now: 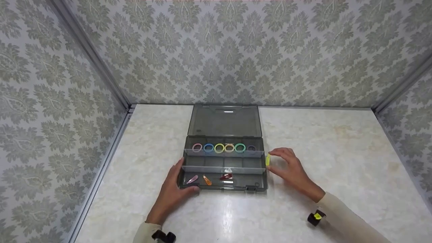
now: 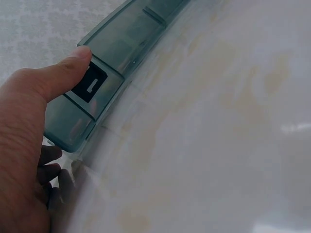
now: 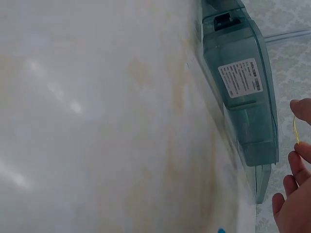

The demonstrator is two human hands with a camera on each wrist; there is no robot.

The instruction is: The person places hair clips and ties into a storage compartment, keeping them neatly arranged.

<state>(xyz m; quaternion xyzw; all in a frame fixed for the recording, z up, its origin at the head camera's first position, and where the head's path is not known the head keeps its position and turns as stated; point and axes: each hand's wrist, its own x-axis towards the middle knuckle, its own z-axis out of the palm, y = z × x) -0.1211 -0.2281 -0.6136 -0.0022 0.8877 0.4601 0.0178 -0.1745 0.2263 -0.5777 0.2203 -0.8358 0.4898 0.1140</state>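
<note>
A dark see-through plastic organizer box [image 1: 224,190] lies with its lid [image 1: 225,121] folded back. My left hand [image 1: 172,194] holds its front left corner, thumb against the front wall and fingers along the side. In the left wrist view, the thumb [image 2: 68,70] rests beside a black latch [image 2: 90,82]. Just off the box's right side, my right hand [image 1: 292,170] pinches a yellow hair clip [image 1: 268,160] between thumb and fingertips; it appears thin and edge-on in the right wrist view. The front row holds a pink clip [image 1: 192,179], an orange clip [image 1: 207,180] and a dark red clip [image 1: 226,176].
Several coloured hair ties [image 1: 219,148] stand in a line in the back row. Two clear dividers [image 1: 224,168] split the box lengthwise. A label [image 3: 240,77] is on the box's side. The pale marbled table [image 1: 337,145] meets patterned walls [image 1: 229,50] at the back and sides.
</note>
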